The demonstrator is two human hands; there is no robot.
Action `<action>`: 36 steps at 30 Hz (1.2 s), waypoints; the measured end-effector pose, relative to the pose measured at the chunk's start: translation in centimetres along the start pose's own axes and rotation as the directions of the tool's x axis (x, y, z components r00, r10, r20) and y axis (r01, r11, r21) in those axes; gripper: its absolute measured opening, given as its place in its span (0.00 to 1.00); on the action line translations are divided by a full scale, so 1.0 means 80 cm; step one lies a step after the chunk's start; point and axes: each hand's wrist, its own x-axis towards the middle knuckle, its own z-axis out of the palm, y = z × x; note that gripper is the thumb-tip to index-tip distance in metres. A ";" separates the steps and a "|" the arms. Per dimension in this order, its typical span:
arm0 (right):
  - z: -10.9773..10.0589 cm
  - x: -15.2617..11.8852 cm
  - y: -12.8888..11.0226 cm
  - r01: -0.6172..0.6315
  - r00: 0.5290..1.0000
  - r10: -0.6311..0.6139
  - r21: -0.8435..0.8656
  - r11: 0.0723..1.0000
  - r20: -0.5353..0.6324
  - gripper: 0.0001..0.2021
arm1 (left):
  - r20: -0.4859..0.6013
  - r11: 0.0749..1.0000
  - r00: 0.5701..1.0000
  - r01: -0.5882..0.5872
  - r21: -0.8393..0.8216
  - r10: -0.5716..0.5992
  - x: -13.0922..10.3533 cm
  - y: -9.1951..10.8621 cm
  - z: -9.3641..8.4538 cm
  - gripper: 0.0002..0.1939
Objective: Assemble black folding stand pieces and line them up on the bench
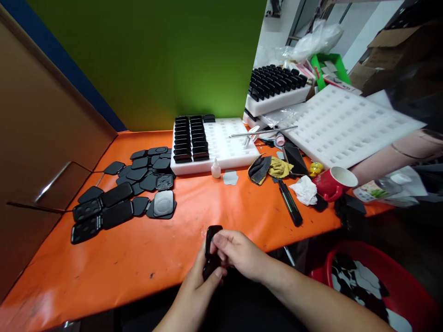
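My left hand is closed around the lower part of a small black glossy folding piece, held just in front of the table's near edge. My right hand reaches in from the right, its thumb and curled fingers closed at the piece's upper right side; the fingertips are partly hidden. Beyond the hands stands a white foam tray with rows of black pieces upright in its left slots. To the left lies a spread of flat black folding pads, one with a grey round face.
A small dropper bottle and a grey patch lie before the tray, with a metal rod across it. Rightward are yellow-grey gloves, a black cutter, crumpled tissue, a red mug and a red basin.
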 end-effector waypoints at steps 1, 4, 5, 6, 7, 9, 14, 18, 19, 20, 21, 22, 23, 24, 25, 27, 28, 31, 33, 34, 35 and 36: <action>-0.001 0.001 0.000 -0.027 1.000 0.027 0.054 0.998 0.000 0.19 | 0.021 1.000 1.000 -0.002 0.003 0.002 -0.001 -0.002 -0.002 0.30; -0.006 -0.001 -0.010 0.035 0.997 -0.047 -0.173 0.984 -0.064 0.16 | 0.037 0.975 0.998 -0.059 0.216 0.052 -0.003 -0.003 -0.013 0.29; -0.008 -0.002 -0.014 0.066 0.993 -0.093 -0.301 0.951 -0.076 0.16 | 0.042 0.949 0.997 -0.078 0.305 0.069 -0.005 -0.002 -0.017 0.28; -0.009 -0.004 -0.018 0.089 0.988 -0.134 -0.411 0.907 -0.082 0.16 | 0.049 0.919 0.996 -0.094 0.382 0.081 -0.006 -0.001 -0.021 0.28; -0.010 -0.005 -0.021 0.102 0.984 -0.161 -0.488 0.867 -0.081 0.15 | 0.056 0.888 0.994 -0.110 0.447 0.094 -0.009 0.001 -0.024 0.29; -0.010 -0.007 -0.021 0.109 0.983 -0.171 -0.540 0.834 -0.066 0.14 | 0.059 0.832 0.991 -0.130 0.539 0.117 -0.014 0.005 -0.027 0.29; -0.004 -0.008 -0.002 0.069 0.994 -0.096 -0.389 0.919 -0.051 0.12 | 0.040 0.726 0.989 -0.133 0.674 0.144 -0.025 0.009 -0.020 0.28; 0.004 -0.004 0.010 0.081 0.986 -0.116 -0.266 0.961 -0.117 0.17 | 0.014 0.780 0.988 -0.130 0.612 0.154 -0.023 0.013 -0.019 0.24; 0.006 -0.003 0.011 0.089 0.988 -0.114 -0.217 0.972 -0.106 0.17 | -0.005 0.823 0.989 -0.120 0.556 0.148 -0.021 0.014 -0.020 0.23; 0.007 -0.002 0.011 0.083 0.992 -0.095 -0.146 0.986 -0.079 0.18 | -0.032 0.871 0.990 -0.107 0.480 0.139 -0.018 0.015 -0.022 0.21; 0.008 -0.002 0.010 0.058 0.997 -0.060 -0.055 0.997 -0.046 0.18 | -0.062 0.918 0.990 -0.094 0.386 0.128 -0.015 0.015 -0.024 0.20; 0.008 -0.001 0.010 0.014 1.000 -0.013 0.048 0.999 -0.017 0.19 | -0.091 0.956 0.989 -0.085 0.280 0.115 -0.011 0.015 -0.025 0.19; 0.008 -0.001 0.009 -0.041 0.999 0.041 0.148 0.988 0.006 0.19 | -0.115 0.980 0.988 -0.083 0.178 0.105 -0.008 0.014 -0.027 0.18; 0.008 -0.002 0.008 -0.094 0.996 0.092 0.233 0.968 0.020 0.18 | -0.131 0.991 0.986 -0.087 0.102 0.100 -0.006 0.013 -0.028 0.18; 0.008 -0.003 0.007 -0.134 0.991 0.131 0.292 0.947 0.028 0.17 | -0.141 0.994 0.985 -0.093 0.061 0.101 -0.004 0.012 -0.029 0.18; 0.007 -0.005 0.005 -0.180 0.984 0.175 0.344 0.922 0.047 0.15 | -0.134 0.991 0.984 -0.112 0.075 0.121 -0.004 0.011 -0.032 0.17; 0.006 -0.006 0.004 -0.196 0.981 0.186 0.349 0.916 0.063 0.14 | -0.127 0.985 0.982 -0.127 0.120 0.142 -0.005 0.011 -0.033 0.16; 0.004 -0.012 0.002 -0.243 0.970 0.213 0.389 0.889 0.119 0.13 | -0.096 0.936 0.966 -0.202 0.288 0.239 -0.011 0.015 -0.036 0.15; 0.002 -0.015 0.002 -0.285 0.958 0.234 0.444 0.849 0.167 0.13 | -0.057 0.880 0.946 -0.273 0.389 0.319 -0.016 0.018 -0.038 0.16; 0.001 -0.017 0.002 -0.310 0.950 0.247 0.472 0.826 0.191 0.12 | -0.035 0.849 0.934 -0.307 0.431 0.356 -0.018 0.018 -0.039 0.17; -0.001 -0.018 0.002 -0.337 0.941 0.263 0.499 0.798 0.215 0.12 | -0.014 0.817 0.922 -0.335 0.469 0.386 -0.020 0.018 -0.039 0.18; -0.001 -0.019 0.002 -0.360 0.932 0.276 0.526 0.770 0.234 0.12 | 0.004 0.787 0.912 -0.356 0.504 0.410 -0.021 0.018 -0.040 0.19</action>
